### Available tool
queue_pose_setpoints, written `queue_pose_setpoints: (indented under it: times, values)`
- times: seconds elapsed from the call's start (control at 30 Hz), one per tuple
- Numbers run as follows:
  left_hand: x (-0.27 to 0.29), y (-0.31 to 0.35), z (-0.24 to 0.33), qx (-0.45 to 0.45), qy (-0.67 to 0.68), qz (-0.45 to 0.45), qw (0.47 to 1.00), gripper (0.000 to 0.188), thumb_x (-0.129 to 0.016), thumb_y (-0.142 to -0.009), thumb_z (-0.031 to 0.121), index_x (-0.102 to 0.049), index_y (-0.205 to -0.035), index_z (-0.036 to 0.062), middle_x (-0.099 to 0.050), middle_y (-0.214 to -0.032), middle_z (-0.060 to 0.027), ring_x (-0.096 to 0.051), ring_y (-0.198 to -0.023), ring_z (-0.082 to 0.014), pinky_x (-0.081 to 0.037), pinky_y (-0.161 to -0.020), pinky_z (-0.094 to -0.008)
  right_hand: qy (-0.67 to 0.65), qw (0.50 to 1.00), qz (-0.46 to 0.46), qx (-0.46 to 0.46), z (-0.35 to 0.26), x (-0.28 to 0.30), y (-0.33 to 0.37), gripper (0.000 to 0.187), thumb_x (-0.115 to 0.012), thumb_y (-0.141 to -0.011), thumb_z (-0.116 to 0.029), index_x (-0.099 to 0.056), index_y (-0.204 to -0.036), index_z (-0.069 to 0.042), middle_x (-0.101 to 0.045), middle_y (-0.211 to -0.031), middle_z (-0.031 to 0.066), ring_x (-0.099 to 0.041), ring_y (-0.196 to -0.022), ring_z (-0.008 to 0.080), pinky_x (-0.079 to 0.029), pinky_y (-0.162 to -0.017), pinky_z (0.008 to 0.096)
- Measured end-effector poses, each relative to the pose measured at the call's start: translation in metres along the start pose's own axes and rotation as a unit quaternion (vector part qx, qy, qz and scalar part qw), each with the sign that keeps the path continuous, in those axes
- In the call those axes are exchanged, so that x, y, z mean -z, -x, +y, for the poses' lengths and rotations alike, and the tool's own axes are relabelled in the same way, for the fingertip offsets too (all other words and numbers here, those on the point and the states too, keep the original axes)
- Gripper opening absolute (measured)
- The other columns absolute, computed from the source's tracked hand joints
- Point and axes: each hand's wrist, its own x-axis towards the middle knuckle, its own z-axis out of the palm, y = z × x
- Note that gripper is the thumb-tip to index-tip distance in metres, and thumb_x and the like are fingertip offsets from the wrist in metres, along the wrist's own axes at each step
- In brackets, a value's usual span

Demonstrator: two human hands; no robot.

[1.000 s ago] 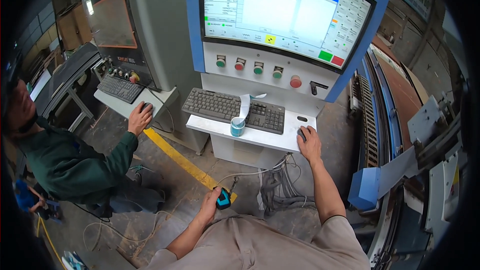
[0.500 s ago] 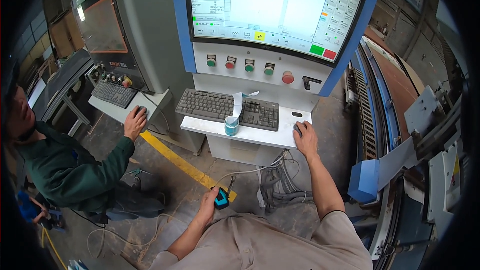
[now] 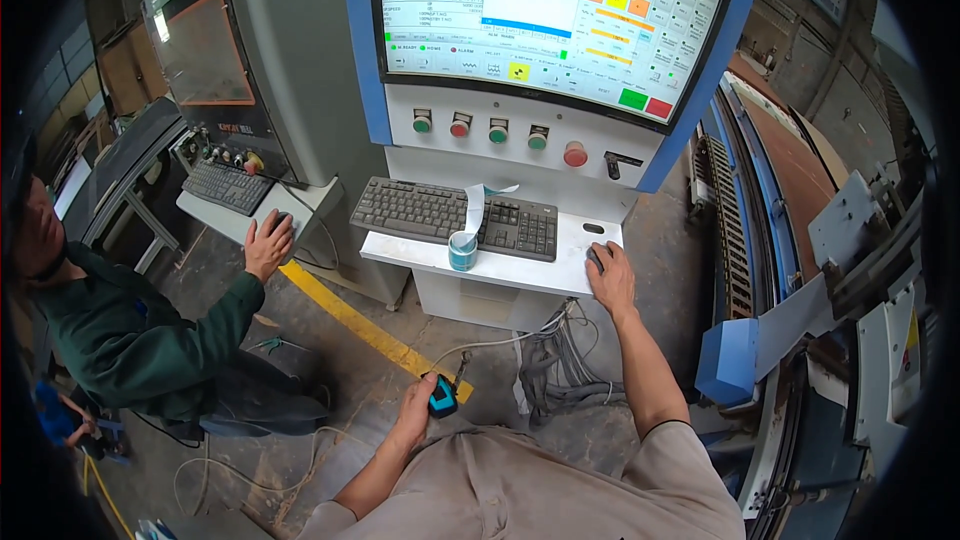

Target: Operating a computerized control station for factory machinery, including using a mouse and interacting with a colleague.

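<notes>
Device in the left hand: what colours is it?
The device is teal and black; head view.

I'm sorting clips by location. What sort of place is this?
Most likely a factory workshop: a console with a large screen and push buttons, heavy machinery at the right, and a yellow line on the bare floor.

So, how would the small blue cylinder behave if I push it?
The small blue cylinder would likely roll once tipped, its side being round. It is probably light, looking tiny beside the keyboard. The white strip above seems floppy, being thin and bent.
</notes>
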Motion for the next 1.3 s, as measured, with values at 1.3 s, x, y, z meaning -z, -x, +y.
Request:
queue_pose_setpoints:
  times: [1.3]
  values:
    - [0.000, -0.005, -0.010, -0.016, -0.065, 0.003, 0.998, 0.052, -0.054, -0.101, 0.054, -0.060, -0.078, 0.0088, -0.055, -0.076, 0.0018, -0.047, -0.075, -0.0105, -0.040, -0.072, -0.0299, -0.013, 0.999, -0.012, 0.028, 0.000, 0.000, -0.002, 0.041, -0.069, -0.091, -0.027, -0.069, -0.129, -0.013, -0.056, -0.141, 0.0228, -0.056, -0.127, 0.0406, -0.048, -0.105, 0.0488]
